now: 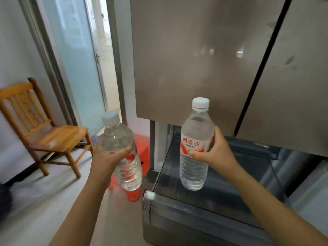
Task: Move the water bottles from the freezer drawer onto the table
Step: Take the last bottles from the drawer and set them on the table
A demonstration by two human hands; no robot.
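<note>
Obs.: two water bottles in hand, both clear plastic, white caps, red-and-white labels. The right bottle (pixel 195 144) is upright, held above the open freezer drawer (pixel 204 197) and clear of it. The left bottle (pixel 122 153) tilts slightly, cap leaning away from me, and hangs out past the drawer's left corner, over the floor.

Grip: my right hand (pixel 214 153) is closed round the right bottle at label height, thumb across the front, fingers behind. My left hand (pixel 108 155) is wrapped round the left bottle's upper body from the outer side, fingertips showing at the label edge. I judge mid-body holds were chosen because the bottles are ribbed and soft lower down; holding at the label keeps them from squashing or swinging.

Drawer: pulled out below the closed fridge doors (pixel 195 59); the part I can see holds no further bottles, though the far right side is dim and I cannot tell for certain.

Surroundings: a red plastic stool (pixel 142 151) sits on the floor behind the left bottle, a wooden chair (pixel 44 132) stands further left by the wall, and a glass door (pixel 76 68) is ajar beyond it. No table in view.

Judgement: lift-out done; the carry to the table remains, and will need a turn away from the fridge.
</note>
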